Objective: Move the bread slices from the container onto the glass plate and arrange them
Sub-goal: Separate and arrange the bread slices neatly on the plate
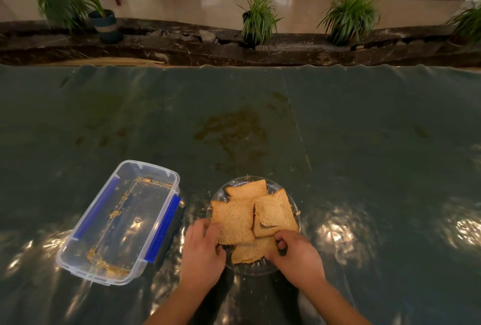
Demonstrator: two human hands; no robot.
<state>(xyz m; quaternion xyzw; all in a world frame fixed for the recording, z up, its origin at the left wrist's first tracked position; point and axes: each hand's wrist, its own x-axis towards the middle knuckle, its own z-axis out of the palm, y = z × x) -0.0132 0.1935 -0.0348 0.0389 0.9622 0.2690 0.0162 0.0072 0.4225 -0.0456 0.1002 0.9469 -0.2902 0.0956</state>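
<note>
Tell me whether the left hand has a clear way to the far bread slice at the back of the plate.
Probably yes. The left hand rests on the near-left slice, and the far slice lies uncovered at the back of the glass plate. Nothing stands between them; it would only reach over the other slices.

You have four brown bread slices on the round glass plate, low and just right of centre in the frame. They overlap: one at the far side, one on the left, one on the right with a torn patch in its crumb, and one nearest you, partly under the others. The clear plastic container lies to the left of the plate, in the lower left of the frame, lid off, turned at a slant. It has blue clips on its two long sides and holds only crumbs along the bottom.
</note>
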